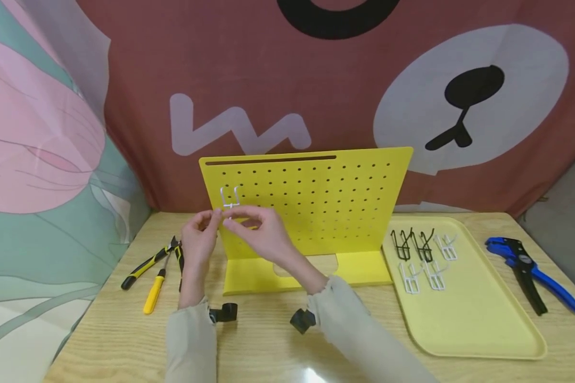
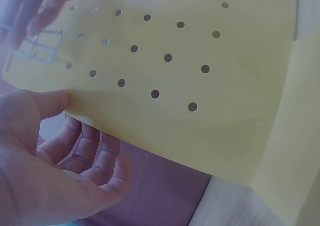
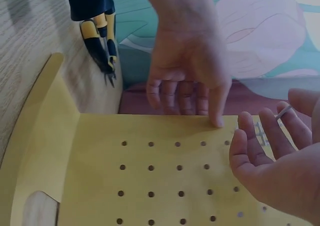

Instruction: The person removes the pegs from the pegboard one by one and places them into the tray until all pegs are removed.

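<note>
An upright yellow pegboard [image 1: 345, 213] stands on the table on its own flat base. Its left edge lies between the thumb and fingers of my left hand [image 1: 198, 239], thumb on the front face and fingers behind, as the left wrist view [image 2: 75, 156] shows. My right hand [image 1: 268, 236] holds a white wire hook [image 1: 230, 205] with its thumb and fingers. The hook is against the board's upper left, its two prongs upward, near the rows of holes. In the right wrist view, the right hand's fingers [image 3: 270, 136] partly hide the hook.
Right of the board, a yellow tray [image 1: 479, 324] bears black wire hooks [image 1: 402, 247] and white wire hooks [image 1: 409, 279]. Beyond it lies a blue-and-black wire stripper [image 1: 522, 266]. At left are yellow-and-black pliers [image 1: 146, 268] and a yellow-handled screwdriver [image 1: 154, 292]. A printed cloth hangs behind.
</note>
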Demonstrator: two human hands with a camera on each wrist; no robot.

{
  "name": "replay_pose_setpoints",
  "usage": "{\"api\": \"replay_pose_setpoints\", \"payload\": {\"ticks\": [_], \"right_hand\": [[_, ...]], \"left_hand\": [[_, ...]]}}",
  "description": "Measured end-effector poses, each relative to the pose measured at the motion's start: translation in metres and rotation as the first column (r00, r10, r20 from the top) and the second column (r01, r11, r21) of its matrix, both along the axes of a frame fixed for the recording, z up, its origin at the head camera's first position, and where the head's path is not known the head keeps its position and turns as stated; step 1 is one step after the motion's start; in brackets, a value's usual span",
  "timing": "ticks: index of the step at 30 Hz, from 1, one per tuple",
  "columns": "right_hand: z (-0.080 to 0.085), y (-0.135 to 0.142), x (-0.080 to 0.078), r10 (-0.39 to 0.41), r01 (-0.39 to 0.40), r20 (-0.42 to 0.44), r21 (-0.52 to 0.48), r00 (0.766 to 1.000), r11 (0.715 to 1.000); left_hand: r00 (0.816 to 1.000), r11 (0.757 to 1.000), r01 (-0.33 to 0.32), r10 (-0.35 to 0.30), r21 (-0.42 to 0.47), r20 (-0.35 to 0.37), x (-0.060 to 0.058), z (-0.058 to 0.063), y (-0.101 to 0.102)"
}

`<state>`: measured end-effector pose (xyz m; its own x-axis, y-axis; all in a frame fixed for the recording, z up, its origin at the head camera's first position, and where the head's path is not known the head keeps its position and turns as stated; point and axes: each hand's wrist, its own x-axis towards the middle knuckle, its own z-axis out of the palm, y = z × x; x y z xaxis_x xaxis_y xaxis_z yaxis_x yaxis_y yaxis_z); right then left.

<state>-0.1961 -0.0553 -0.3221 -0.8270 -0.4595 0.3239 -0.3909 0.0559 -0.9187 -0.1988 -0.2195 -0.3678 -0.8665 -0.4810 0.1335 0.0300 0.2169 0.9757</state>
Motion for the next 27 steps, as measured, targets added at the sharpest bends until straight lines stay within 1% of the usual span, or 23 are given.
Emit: {"api": "replay_pose_setpoints", "payload": {"ticks": [4,7,11,14,19,27], "right_hand": [[0.005,0.007,0.006,0.052,-0.05,0.026,-0.064,0.998,0.997],[0.005,0.015,0.009,0.111,-0.104,0.055,-0.118,0.992,0.988],[0.002,0.029,0.013,0.143,-0.13,0.1,-0.127,0.985,0.983],[-0.002,0.04,0.015,0.134,-0.119,0.133,-0.113,0.982,0.986],[-0.01,0.059,0.014,0.124,-0.101,0.201,-0.12,0.972,0.988],[-0.029,0.099,0.011,0.045,-0.014,0.329,-0.098,0.943,0.995]], "left_hand": [[1.0,1.0,0.001,-0.001,0.008,0.019,0.0,0.0,0.0],[0.999,1.0,0.001,-0.002,0.011,0.033,0.0,0.0,0.0],[0.999,1.0,0.007,-0.008,0.017,0.04,0.0,0.0,0.0],[0.999,1.0,0.017,-0.018,0.022,0.046,0.001,0.0,0.0],[0.997,0.999,0.027,-0.028,0.018,0.066,0.004,0.002,0.0],[0.998,1.0,0.023,-0.024,0.017,0.065,0.003,0.003,0.0]]}}
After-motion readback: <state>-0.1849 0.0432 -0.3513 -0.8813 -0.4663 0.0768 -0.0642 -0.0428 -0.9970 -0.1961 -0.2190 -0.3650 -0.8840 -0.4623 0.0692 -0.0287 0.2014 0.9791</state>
